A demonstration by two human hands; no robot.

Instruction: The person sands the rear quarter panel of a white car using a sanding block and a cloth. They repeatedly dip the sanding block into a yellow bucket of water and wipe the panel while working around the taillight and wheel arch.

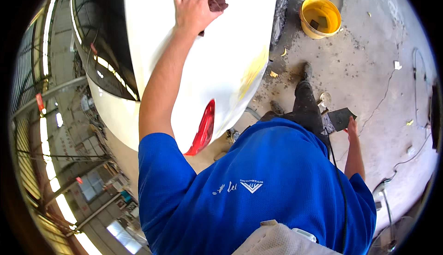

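Up on the white car body [221,56], my left hand [193,10] is closed round a crumpled dark brown cloth [218,0] and rests it against the panel. Low at my right side, my right hand [352,128] pinches the edge of a dark grey sheet [340,119] that looks like sandpaper. The panel has a yellowish sanded-looking patch [251,75] near its outer edge. A red tail light [203,129] sits at the car's rear corner, below my left forearm. My left palm is hidden.
A yellow bucket [315,32] with water and dark square pieces in it stands on the wet concrete floor beside the car. Plastic sheeting [279,17] covers the wheel area. Hoses or cords [412,158] run along the floor at right. The dark rear window [110,33] is at left.
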